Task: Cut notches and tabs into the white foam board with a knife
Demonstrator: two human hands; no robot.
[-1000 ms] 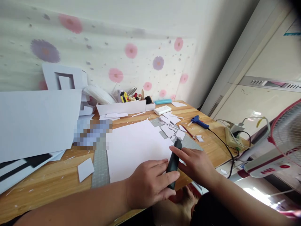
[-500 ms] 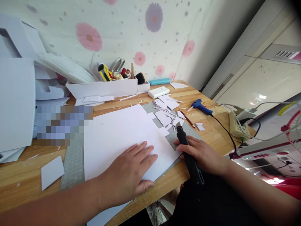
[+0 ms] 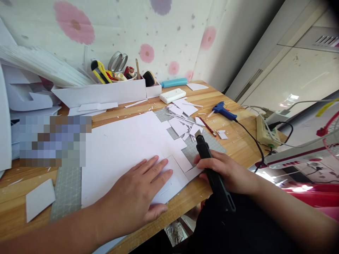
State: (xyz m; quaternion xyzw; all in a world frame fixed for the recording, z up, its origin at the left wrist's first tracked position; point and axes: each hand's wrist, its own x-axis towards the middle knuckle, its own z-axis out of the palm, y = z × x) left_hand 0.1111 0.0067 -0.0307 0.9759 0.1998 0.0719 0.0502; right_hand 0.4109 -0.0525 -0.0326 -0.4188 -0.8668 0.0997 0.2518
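A large white board lies on a grey cutting mat, its right edge cut in steps. My left hand rests flat on the board with fingers spread. In my right hand is a black utility knife, its short blade pointing up and away from me. The hand sits over the board's right corner, beside a cut strip that has a thin gap along it. Beyond the knife, a heap of white offcuts covers part of the mat.
A blue glue gun lies at the right, its cord running to a power strip. Near the offcuts is a dark red pencil. Along the wall stands a white tool box with scissors and a yellow cutter.
Cut lines and a gap now show at the board's right corner, where a strip sits slightly apart. The knife has moved slightly, and its blade now shows. The view has shifted right.
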